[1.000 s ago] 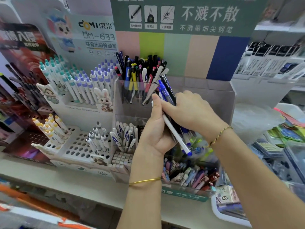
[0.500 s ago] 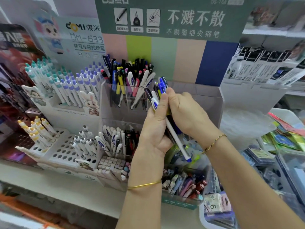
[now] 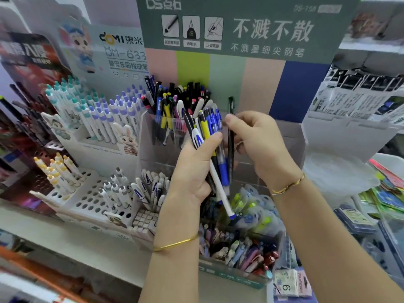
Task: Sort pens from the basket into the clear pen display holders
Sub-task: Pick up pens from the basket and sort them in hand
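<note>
My left hand (image 3: pixel 194 171) grips a bundle of pens (image 3: pixel 207 136), white, blue, yellow and black, held upright in front of the clear tiered pen holder (image 3: pixel 293 141). My right hand (image 3: pixel 258 141) pinches a single black pen (image 3: pixel 230 136) held vertically just right of the bundle, apart from it. The holder's top left compartment (image 3: pixel 153 127) is packed with mixed pens. The compartment behind my right hand looks bare. A lower tier holds white pens (image 3: pixel 150 189), and the bottom tier holds several coloured pens (image 3: pixel 244 248). No basket is in view.
A white perforated display (image 3: pixel 87 200) with cartoon-topped pens stands to the left on the shelf (image 3: pixel 76 243). A green backboard (image 3: pixel 240 29) rises behind the holder. Packaged goods (image 3: pixel 360 101) and clear bins (image 3: pixel 389 226) sit to the right. A small packet marked 6 (image 3: pixel 286 285) lies at the bottom.
My right hand has drawn one black pen out of the bundle and moved right, away from my left hand. The bundle has risen slightly.
</note>
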The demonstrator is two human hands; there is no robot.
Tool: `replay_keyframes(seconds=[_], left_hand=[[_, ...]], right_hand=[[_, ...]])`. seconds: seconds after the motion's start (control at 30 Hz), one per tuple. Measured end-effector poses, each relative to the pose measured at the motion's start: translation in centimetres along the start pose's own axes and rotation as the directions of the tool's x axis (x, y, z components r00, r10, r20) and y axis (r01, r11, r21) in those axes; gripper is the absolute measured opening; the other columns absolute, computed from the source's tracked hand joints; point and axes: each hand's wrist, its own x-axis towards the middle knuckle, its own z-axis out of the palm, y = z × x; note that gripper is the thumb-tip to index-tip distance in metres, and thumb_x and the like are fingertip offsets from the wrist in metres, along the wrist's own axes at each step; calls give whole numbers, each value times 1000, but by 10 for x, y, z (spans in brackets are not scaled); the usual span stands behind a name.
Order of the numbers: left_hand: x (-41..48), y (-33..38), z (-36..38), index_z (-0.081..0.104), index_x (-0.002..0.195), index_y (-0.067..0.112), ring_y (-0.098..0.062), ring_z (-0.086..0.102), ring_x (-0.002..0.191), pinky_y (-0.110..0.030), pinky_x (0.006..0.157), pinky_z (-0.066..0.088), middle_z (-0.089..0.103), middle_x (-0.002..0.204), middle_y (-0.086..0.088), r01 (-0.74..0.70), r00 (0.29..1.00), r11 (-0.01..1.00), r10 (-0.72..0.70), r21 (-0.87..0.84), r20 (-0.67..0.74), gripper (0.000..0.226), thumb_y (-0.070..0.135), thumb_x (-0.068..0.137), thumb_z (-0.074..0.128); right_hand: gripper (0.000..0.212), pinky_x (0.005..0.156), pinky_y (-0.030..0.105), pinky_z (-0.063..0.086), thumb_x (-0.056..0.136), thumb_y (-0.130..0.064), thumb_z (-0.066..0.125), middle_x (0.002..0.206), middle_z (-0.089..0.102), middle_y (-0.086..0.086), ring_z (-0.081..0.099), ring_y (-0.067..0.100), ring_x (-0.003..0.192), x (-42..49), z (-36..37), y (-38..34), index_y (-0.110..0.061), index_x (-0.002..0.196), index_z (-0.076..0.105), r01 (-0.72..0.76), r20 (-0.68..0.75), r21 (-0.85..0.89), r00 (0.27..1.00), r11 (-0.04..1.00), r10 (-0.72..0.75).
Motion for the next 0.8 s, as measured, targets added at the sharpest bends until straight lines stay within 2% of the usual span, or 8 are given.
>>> replay_keyframes(seconds=[0.13, 0.27, 0.37, 0.53, 0.63, 0.7, 0.73, 0.8], left_hand=[[0, 11, -17, 55, 103, 11, -14, 61, 57, -25, 47, 50, 60, 76, -5, 77, 994, 993, -84, 93, 71, 7, 10, 96, 54], [-2, 24, -38, 50, 107, 9, -15, 58, 61, -23, 44, 47, 59, 78, -5, 79, 973, 988, -106, 136, 204, 13, 11, 95, 56], [-3, 29, -49, 46, 115, 10, -14, 57, 60, -22, 44, 46, 58, 78, -5, 86, 954, 986, -123, 144, 273, 28, 13, 89, 57], [-8, 35, -60, 49, 114, 9, -12, 56, 58, -21, 42, 45, 58, 78, -5, 130, 949, 990, -141, 55, 282, 33, 18, 82, 56], [-9, 39, -67, 52, 107, 8, -10, 55, 56, -19, 41, 45, 59, 76, -3, 146, 959, 988, -128, -54, 252, 28, 20, 81, 56], [-9, 40, -70, 51, 110, 8, -9, 56, 56, -18, 42, 45, 59, 76, -2, 150, 963, 984, -123, -97, 239, 32, 22, 82, 56], [-9, 41, -71, 49, 112, 6, -8, 56, 56, -18, 42, 45, 59, 77, -2, 144, 965, 984, -117, -102, 234, 34, 22, 82, 56], [-10, 42, -71, 49, 111, 7, -9, 56, 57, -19, 42, 46, 58, 78, -2, 126, 966, 987, -99, -99, 240, 34, 22, 82, 57]], right_hand=[[17, 42, 22, 38, 96, -17, 54, 73, 58, 8, 50, 11, 51, 18, -2, -17, -9, 81, 56, 99, -180, 93, 980, 991, -81], [18, 41, 21, 45, 95, -12, 52, 92, 57, 13, 59, 21, 64, 32, -1, -23, -22, 83, 43, 167, -350, 116, 929, 979, -117], [19, 62, 44, 58, 88, -15, 53, 101, 57, 10, 64, 34, 84, 34, 10, -22, -21, 102, 43, 280, -466, 81, 859, 957, -212], [57, 93, 62, 46, 82, -28, 54, 133, 49, 15, 53, 44, 117, 37, 32, -14, -46, 128, 28, 412, -474, -146, 768, 899, -430], [49, 93, 49, 50, 85, -8, 56, 126, 47, 7, 54, 27, 116, 34, 41, -16, -14, 130, 37, 496, -444, -109, 751, 862, -488], [44, 88, 19, 47, 84, 2, 59, 119, 43, -3, 48, -7, 98, 34, 45, -15, 3, 124, 42, 535, -469, -181, 690, 825, -551], [42, 81, 5, 40, 83, 6, 60, 117, 43, -3, 43, -9, 83, 34, 48, -13, 7, 122, 44, 542, -464, -235, 667, 807, -583], [42, 73, 0, 35, 82, 6, 62, 118, 45, -4, 37, -4, 71, 32, 55, -10, 9, 122, 46, 541, -408, -305, 669, 784, -621]])
